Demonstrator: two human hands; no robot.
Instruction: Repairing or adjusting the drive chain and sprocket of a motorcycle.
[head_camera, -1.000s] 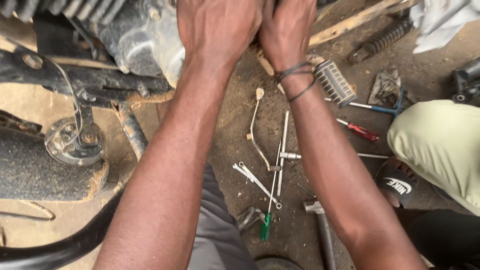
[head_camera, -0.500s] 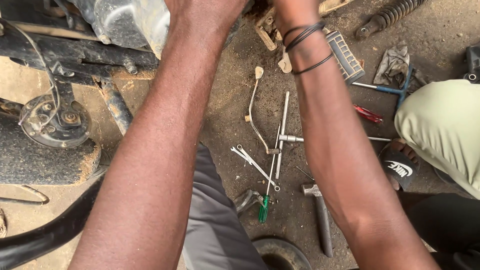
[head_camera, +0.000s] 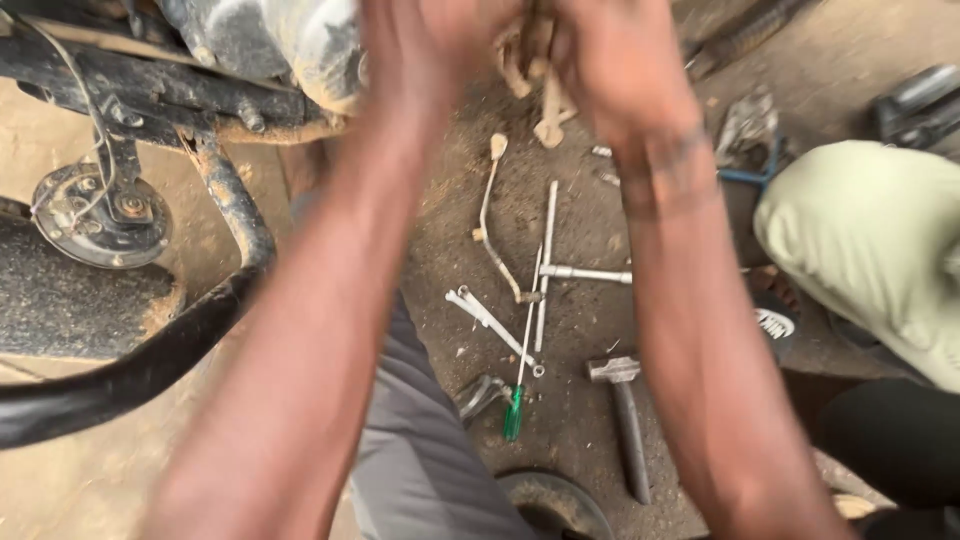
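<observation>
Two bare hands reach forward and meet at the top of the view, both blurred by motion. Far left of the left hand sits one round horn bolted under one dark frame tube that curves down toward the lower left corner. Just left of that hand lies the engine casing, grey and dusty, cut off by the top edge. The left hand is raised against the casing with fingers curled, but the blur hides whether it grips anything; I cannot tell. The right hand is just beside it, fingers bent around a pale, bone-coloured part that hangs below the knuckles; its exact shape is hard to make out. One dark band circles the right wrist.

Below and between the two forearms, tools lie on the dirt: one bent lever, one long rod, one short socket bar partly hidden by the right forearm, one double wrench, one green-handled screwdriver and one hammer. Right of the right hand, another person's knee in pale cloth enters, cut by the edge, with one dark sandal half hidden beneath it.
</observation>
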